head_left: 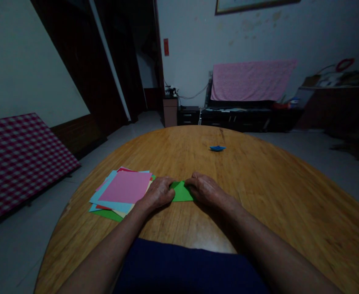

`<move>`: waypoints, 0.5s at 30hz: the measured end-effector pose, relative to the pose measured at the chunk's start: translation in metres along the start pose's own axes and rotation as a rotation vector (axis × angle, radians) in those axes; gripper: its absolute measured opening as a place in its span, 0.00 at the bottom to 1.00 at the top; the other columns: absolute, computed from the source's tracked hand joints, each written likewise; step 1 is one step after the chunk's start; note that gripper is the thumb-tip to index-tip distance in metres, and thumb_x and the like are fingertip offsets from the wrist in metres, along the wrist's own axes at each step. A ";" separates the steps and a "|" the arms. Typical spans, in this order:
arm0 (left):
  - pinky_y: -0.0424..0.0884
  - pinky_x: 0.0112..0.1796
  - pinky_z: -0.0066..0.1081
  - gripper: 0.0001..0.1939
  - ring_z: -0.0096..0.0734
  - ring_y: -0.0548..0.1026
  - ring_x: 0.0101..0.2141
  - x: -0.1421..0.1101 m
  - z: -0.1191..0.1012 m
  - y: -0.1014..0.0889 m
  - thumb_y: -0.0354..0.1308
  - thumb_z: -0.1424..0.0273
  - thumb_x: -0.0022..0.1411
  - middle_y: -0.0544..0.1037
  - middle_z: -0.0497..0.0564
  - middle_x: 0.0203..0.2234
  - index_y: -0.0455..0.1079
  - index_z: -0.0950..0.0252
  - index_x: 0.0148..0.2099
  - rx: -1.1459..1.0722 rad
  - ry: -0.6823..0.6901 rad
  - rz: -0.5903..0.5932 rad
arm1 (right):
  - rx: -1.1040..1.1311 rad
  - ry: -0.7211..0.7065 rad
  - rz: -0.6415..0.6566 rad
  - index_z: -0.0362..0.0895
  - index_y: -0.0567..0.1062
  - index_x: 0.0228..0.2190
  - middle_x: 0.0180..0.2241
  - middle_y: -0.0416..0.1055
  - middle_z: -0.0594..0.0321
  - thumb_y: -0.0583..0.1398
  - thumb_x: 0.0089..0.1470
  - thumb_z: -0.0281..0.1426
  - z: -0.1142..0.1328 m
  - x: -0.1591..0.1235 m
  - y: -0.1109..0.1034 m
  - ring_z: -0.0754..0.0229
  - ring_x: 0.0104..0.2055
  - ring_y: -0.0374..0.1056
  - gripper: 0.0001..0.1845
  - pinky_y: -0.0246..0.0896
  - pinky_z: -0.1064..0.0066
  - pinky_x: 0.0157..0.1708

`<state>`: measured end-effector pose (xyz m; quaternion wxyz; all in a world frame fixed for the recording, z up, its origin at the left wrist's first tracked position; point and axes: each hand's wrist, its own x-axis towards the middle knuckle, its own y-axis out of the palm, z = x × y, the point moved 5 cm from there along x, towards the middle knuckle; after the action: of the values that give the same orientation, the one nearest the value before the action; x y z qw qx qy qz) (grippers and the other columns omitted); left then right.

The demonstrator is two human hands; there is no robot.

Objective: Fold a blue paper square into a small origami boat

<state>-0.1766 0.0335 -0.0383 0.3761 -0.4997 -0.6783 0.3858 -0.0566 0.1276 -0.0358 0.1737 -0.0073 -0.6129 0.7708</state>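
Note:
A small folded green paper (182, 192) lies on the round wooden table (259, 196) just in front of me. My left hand (159, 192) rests on its left edge with fingers curled and pressed down on it. My right hand (204, 188) presses its right edge the same way. A stack of coloured paper sheets (122, 192), pink on top, lies just left of my left hand. A small folded blue paper piece (218, 148) sits farther back on the table.
A red checked board (20, 159) leans at the left on the floor. A dark low cabinet (247, 116) with a pink cloth (253, 80) over it stands against the far wall. A dark doorway opens at the back left.

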 end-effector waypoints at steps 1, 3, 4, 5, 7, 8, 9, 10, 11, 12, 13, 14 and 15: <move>0.63 0.33 0.32 0.12 0.35 0.71 0.31 0.000 0.000 0.000 0.49 0.76 0.49 0.75 0.53 0.29 0.72 0.64 0.34 0.007 -0.012 0.004 | -0.006 -0.002 0.001 0.46 0.76 0.37 0.30 0.67 0.61 0.53 0.54 0.25 0.000 0.000 0.000 0.63 0.29 0.61 0.13 0.50 0.72 0.29; 0.63 0.32 0.32 0.12 0.35 0.71 0.31 0.000 0.000 -0.001 0.50 0.75 0.49 0.75 0.54 0.29 0.72 0.65 0.34 0.023 -0.029 0.012 | -0.014 -0.007 0.006 0.47 0.75 0.39 0.30 0.66 0.61 0.53 0.54 0.25 0.001 0.000 0.001 0.64 0.29 0.60 0.15 0.49 0.72 0.28; 0.63 0.32 0.32 0.12 0.35 0.71 0.30 0.000 0.000 -0.001 0.50 0.75 0.49 0.75 0.54 0.28 0.73 0.65 0.34 0.026 -0.032 0.013 | -0.015 -0.010 0.012 0.48 0.75 0.41 0.30 0.66 0.62 0.53 0.54 0.25 0.001 0.000 0.001 0.63 0.29 0.60 0.16 0.49 0.72 0.28; 0.63 0.32 0.32 0.12 0.35 0.71 0.30 0.001 0.000 -0.001 0.50 0.75 0.49 0.76 0.54 0.29 0.73 0.65 0.34 0.024 -0.034 0.011 | -0.016 -0.013 0.023 0.49 0.75 0.41 0.30 0.66 0.62 0.53 0.54 0.25 0.001 -0.001 0.002 0.63 0.29 0.60 0.16 0.49 0.72 0.28; 0.64 0.32 0.31 0.13 0.34 0.71 0.31 0.001 0.001 -0.001 0.50 0.75 0.48 0.76 0.53 0.29 0.73 0.64 0.35 0.009 -0.032 0.002 | -0.025 -0.015 0.051 0.50 0.75 0.43 0.31 0.65 0.62 0.53 0.54 0.26 0.001 -0.001 0.003 0.63 0.29 0.61 0.17 0.48 0.72 0.28; 0.64 0.33 0.31 0.13 0.34 0.71 0.31 0.001 0.001 -0.001 0.50 0.76 0.48 0.76 0.53 0.30 0.73 0.64 0.36 0.003 -0.030 -0.003 | -0.033 -0.014 0.063 0.50 0.74 0.43 0.31 0.65 0.62 0.53 0.54 0.26 0.001 -0.001 0.003 0.63 0.29 0.61 0.17 0.48 0.72 0.27; 0.64 0.33 0.31 0.14 0.34 0.71 0.31 0.001 0.002 0.000 0.50 0.76 0.48 0.76 0.52 0.30 0.73 0.64 0.36 -0.002 -0.028 -0.008 | -0.041 -0.010 0.072 0.50 0.74 0.43 0.31 0.65 0.62 0.53 0.54 0.26 0.002 0.000 0.003 0.63 0.29 0.61 0.17 0.48 0.72 0.27; 0.64 0.33 0.31 0.14 0.33 0.71 0.31 0.001 0.002 0.000 0.50 0.76 0.48 0.76 0.52 0.29 0.74 0.64 0.36 -0.006 -0.024 -0.008 | -0.051 -0.007 0.077 0.50 0.74 0.44 0.31 0.65 0.61 0.53 0.54 0.26 0.002 0.000 0.002 0.63 0.29 0.61 0.17 0.47 0.72 0.27; 0.64 0.32 0.31 0.14 0.33 0.71 0.31 0.001 0.002 0.000 0.50 0.76 0.48 0.76 0.52 0.29 0.74 0.64 0.36 -0.010 -0.021 -0.008 | -0.059 -0.003 0.079 0.50 0.74 0.44 0.31 0.65 0.61 0.53 0.54 0.26 0.003 0.000 0.002 0.63 0.28 0.61 0.18 0.47 0.72 0.26; 0.64 0.32 0.31 0.14 0.33 0.70 0.30 0.001 0.003 0.001 0.50 0.76 0.48 0.75 0.52 0.28 0.74 0.64 0.35 -0.015 -0.017 -0.006 | -0.066 0.003 0.081 0.50 0.74 0.44 0.31 0.65 0.61 0.53 0.53 0.25 0.004 0.000 0.001 0.63 0.28 0.61 0.18 0.47 0.72 0.26; 0.64 0.32 0.31 0.14 0.33 0.70 0.30 0.001 0.003 0.001 0.50 0.76 0.48 0.75 0.53 0.28 0.74 0.64 0.35 -0.021 -0.013 -0.004 | -0.070 0.007 0.083 0.49 0.74 0.44 0.31 0.65 0.61 0.53 0.53 0.25 0.005 0.000 0.001 0.63 0.28 0.61 0.18 0.47 0.72 0.26; 0.63 0.32 0.31 0.14 0.33 0.70 0.30 0.001 0.003 0.001 0.49 0.75 0.48 0.75 0.53 0.28 0.74 0.65 0.35 -0.027 -0.011 -0.003 | -0.073 0.011 0.087 0.49 0.73 0.44 0.30 0.65 0.61 0.53 0.53 0.25 0.006 0.001 0.000 0.63 0.28 0.61 0.18 0.47 0.71 0.26; 0.63 0.32 0.31 0.14 0.33 0.70 0.30 0.001 0.002 0.001 0.49 0.75 0.48 0.75 0.53 0.28 0.74 0.65 0.35 -0.031 -0.010 -0.003 | -0.076 0.018 0.092 0.49 0.73 0.44 0.30 0.65 0.61 0.53 0.53 0.25 0.007 0.001 0.000 0.63 0.28 0.61 0.18 0.47 0.71 0.26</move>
<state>-0.1785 0.0343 -0.0404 0.3654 -0.5026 -0.6866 0.3773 -0.0587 0.1212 -0.0339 0.1429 -0.0489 -0.6391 0.7542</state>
